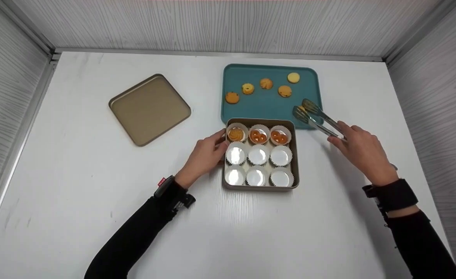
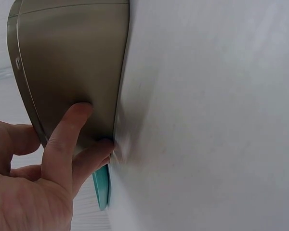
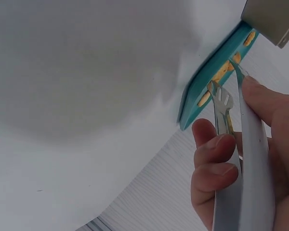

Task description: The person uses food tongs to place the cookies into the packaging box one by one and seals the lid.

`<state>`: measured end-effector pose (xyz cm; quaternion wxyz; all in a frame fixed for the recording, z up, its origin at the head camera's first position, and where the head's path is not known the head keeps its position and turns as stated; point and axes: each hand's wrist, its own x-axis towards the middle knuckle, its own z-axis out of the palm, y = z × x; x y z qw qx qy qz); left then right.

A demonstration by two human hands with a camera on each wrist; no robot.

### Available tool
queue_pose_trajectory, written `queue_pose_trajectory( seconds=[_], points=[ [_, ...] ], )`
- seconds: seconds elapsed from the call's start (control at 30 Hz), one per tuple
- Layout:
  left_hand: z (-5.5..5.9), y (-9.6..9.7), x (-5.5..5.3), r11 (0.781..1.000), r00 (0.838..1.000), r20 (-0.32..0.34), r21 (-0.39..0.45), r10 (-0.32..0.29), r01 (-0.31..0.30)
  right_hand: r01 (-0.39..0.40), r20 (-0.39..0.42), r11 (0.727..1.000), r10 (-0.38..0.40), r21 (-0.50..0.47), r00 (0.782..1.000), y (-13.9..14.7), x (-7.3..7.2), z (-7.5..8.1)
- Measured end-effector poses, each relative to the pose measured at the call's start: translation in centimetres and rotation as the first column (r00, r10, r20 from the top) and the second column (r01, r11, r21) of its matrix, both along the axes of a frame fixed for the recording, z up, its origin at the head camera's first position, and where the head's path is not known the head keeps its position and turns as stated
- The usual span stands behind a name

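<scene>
My right hand point(image 1: 361, 151) grips a pair of metal serving tongs point(image 1: 330, 122). Their slotted ends stand apart on either side of a small yellow cookie point(image 1: 302, 109), mostly hidden, at the near right of a teal tray point(image 1: 262, 110). A bronze rectangular tin point(image 1: 260, 188) stands in front of the tray, lined with rows of white paper cups point(image 1: 258, 155). In its back row are a round swirled cookie point(image 1: 235, 134) and two pretzel-shaped cookies point(image 1: 258, 136). My left hand point(image 1: 206, 155) holds the tin's left wall, fingers on the outside point(image 2: 67, 139) and thumb at the rim.
Several more cookies point(image 1: 266, 83) lie spread over the teal tray. A shallow bronze tray or lid point(image 1: 150, 110) lies at an angle on the white table point(image 1: 173, 240), left of the tin. Grey wood-grain panels point(image 1: 220, 27) stand behind and at both sides.
</scene>
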<state>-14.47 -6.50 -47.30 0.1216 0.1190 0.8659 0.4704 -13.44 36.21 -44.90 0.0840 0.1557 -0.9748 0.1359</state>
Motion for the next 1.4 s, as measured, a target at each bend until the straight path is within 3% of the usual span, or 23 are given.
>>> queue_pose_trajectory(
  seconds=[0.3, 0.6, 0.93, 1.13, 1.4],
  points=[
    [0.0, -0.3, 0.0, 0.996, 0.997, 0.076, 0.085, 0.016, -0.023, -0.029, -0.005, 0.999, 0.029, -0.041, 1.0, 0.5, -0.2, -0.8],
    [0.0, -0.5, 0.2, 0.98, 0.979, 0.188, 0.169, 0.074, -0.106, -0.02, -0.02, 0.999, 0.019, -0.046, 1.0, 0.5, -0.3, -0.8],
    [0.1, 0.4, 0.1, 0.981, 0.986, 0.148, 0.165, 0.075, -0.099, -0.006, -0.003, 0.998, 0.006, -0.07, 1.0, 0.7, -0.4, -0.4],
    [0.0, 0.5, 0.0, 0.99, 0.994, 0.094, 0.119, 0.059, -0.071, 0.008, 0.011, 0.997, -0.008, -0.078, 1.0, 0.6, 0.2, 0.5],
    [-0.4, 0.1, 0.0, 0.989, 0.994, 0.1, 0.129, 0.053, -0.065, 0.0, 0.022, 0.994, 0.003, -0.108, 1.0, -0.9, 1.1, 1.7]
  ],
)
